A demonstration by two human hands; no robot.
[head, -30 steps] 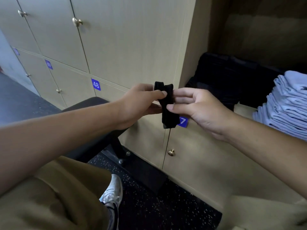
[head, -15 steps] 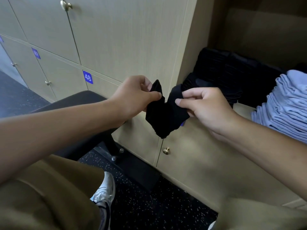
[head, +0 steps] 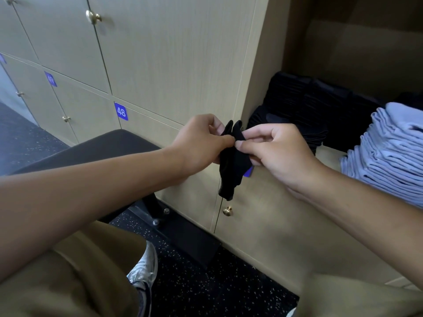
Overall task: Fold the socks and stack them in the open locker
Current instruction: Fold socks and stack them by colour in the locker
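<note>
Sock: black sock (head: 231, 165), doubled over and hanging in the air in front of the closed lower doors, just outside the open locker's left front edge.
Hands: left hand (head: 201, 143) and right hand (head: 277, 152) both pinch its top edge, fingertips almost meeting.
Progress: fold looks part made; this sock is not yet stacked. How many socks remain I cannot tell.
Open locker (head: 332, 154): holds the finished work on its shelf.
Dark stacks (head: 304, 106): folded dark items along the left side and rear of the shelf.
Blue stack (head: 389, 154): tall pile of folded light blue items at the shelf's right front.
</note>
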